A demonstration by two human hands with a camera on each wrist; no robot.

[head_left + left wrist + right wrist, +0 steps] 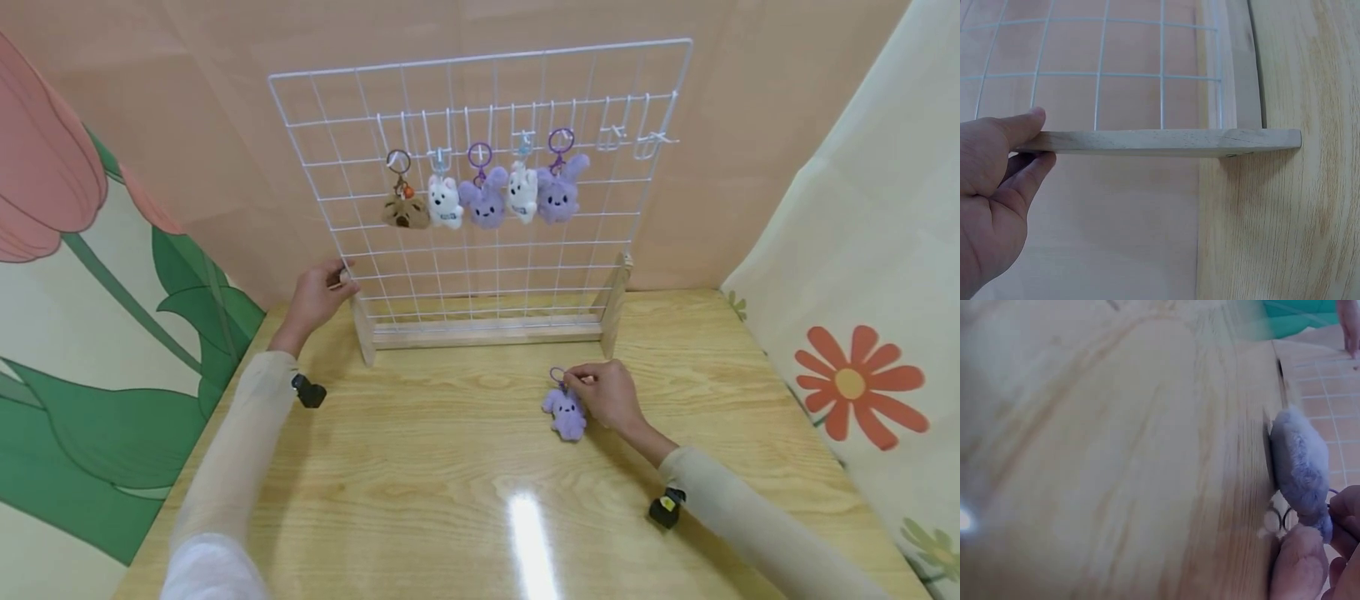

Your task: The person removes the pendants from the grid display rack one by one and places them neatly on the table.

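My left hand [318, 292] pinches the upper end of the wooden side leg [1166, 140] of a white wire grid rack [480, 271], thumb on one face and fingers on the other. Down by the tabletop in front of the rack, my right hand [611, 392] pinches a purple plush bunny keychain [567, 415] near its ring, between thumb and fingers. In the right wrist view the bunny's furry body [1300, 462] shows from the side. Whether it touches the table cannot be told.
Several plush keychains hang on white hooks across the grid: a brown one [405, 210], white ones [446, 202] and purple ones [558, 198]. Two more hooks [613, 137] are at the right end. A wooden table [420, 467] lies below; printed cloths flank it.
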